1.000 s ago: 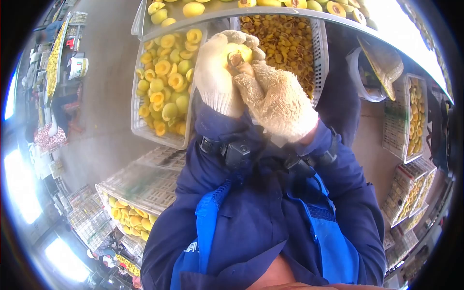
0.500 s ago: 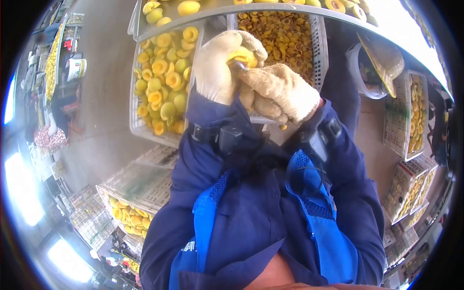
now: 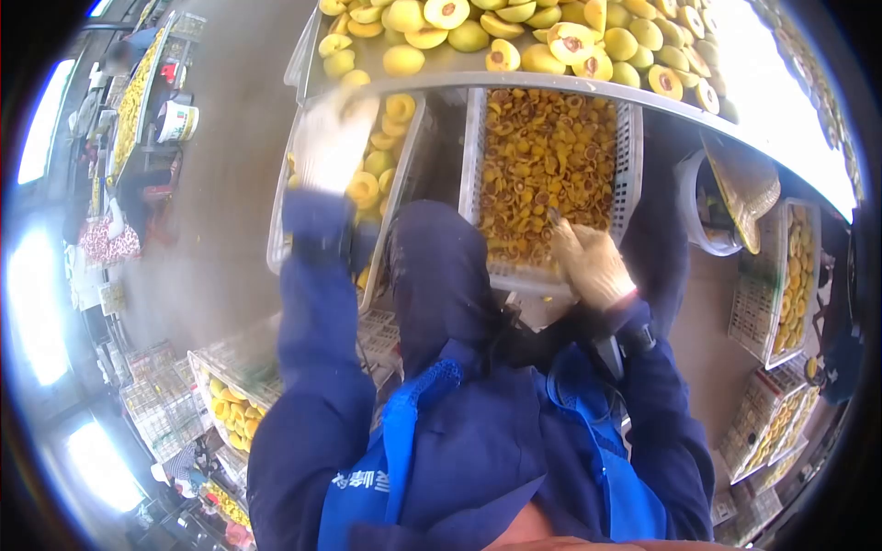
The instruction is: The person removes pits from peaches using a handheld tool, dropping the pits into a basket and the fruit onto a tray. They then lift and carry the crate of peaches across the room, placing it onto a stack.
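Observation:
My left hand (image 3: 333, 142), in a pale work glove, is smeared by motion over the left crate (image 3: 276, 230). That crate holds yellow peach halves (image 3: 365, 190) with hollowed centres. Its fingers are too blurred to show what they hold, if anything. My right hand (image 3: 593, 262), also gloved, is closed around a small tool (image 3: 554, 217) whose dark metal tip points up from the fingers. It is above the near right corner of a white crate (image 3: 471, 174) filled with brown-yellow pit pieces and scraps (image 3: 547, 156).
A metal-edged table (image 3: 514, 84) ahead bears cut peaches (image 3: 570, 41). To the right stand a white bucket (image 3: 695, 207) with a straw hat (image 3: 740, 188) against it and crates of peach halves (image 3: 792, 275). Another filled crate (image 3: 230, 404) is at lower left.
My hands were together around a yellow peach, with the tool at it. Now they are apart: the left has swung left over the crate of halves, the right has dropped back with the tool.

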Demonstrator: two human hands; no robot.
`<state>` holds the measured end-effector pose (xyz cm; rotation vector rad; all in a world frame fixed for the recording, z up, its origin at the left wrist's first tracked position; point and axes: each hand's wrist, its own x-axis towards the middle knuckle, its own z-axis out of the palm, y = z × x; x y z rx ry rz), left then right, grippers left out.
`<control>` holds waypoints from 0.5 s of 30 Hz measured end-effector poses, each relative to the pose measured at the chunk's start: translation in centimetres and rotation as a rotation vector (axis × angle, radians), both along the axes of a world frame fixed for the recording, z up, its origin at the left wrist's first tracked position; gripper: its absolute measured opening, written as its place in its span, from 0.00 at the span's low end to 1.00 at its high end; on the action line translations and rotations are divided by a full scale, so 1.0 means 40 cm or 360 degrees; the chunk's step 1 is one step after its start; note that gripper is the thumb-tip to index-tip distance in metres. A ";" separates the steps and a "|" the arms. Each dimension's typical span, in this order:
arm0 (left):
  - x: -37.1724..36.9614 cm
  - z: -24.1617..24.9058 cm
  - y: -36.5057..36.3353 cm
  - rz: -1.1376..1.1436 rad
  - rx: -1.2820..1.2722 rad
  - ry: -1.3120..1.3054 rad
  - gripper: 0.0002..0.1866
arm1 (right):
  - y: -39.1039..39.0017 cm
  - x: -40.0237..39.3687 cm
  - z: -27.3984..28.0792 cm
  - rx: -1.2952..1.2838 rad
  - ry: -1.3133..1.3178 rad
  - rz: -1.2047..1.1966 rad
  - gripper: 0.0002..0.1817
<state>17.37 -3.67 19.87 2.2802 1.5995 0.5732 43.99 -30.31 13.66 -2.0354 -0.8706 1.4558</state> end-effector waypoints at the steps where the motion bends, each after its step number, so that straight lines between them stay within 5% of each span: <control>1: 0.046 -0.009 0.061 -0.0006 0.0015 0.0017 0.30 | 0.007 -0.006 0.003 0.0036 -0.0024 -0.0027 0.31; 4: 0.208 -0.041 0.236 -0.0083 -0.0328 0.0668 0.47 | 0.031 -0.031 0.007 0.0335 -0.0037 0.0041 0.27; 5: 0.221 -0.144 0.308 0.0055 -0.0236 0.0730 0.46 | 0.031 -0.034 0.007 0.0405 -0.0075 0.0054 0.26; 7: 0.232 -0.128 0.366 -0.0175 -0.0389 0.0754 0.42 | 0.017 -0.034 -0.008 0.0620 0.0007 -0.0012 0.22; 10: 0.153 -0.141 0.326 -0.0208 -0.0951 -0.0873 0.31 | 0.027 -0.003 0.089 0.0516 0.0230 -0.0131 0.21; 12: 0.141 -0.024 0.166 -0.0024 -0.1324 -0.2207 0.30 | 0.044 -0.014 0.096 0.0702 0.0254 -0.0182 0.21; 15: 0.174 0.072 -0.066 -0.0130 -0.1528 -0.2877 0.26 | 0.109 -0.080 0.161 0.0861 0.0353 -0.0204 0.21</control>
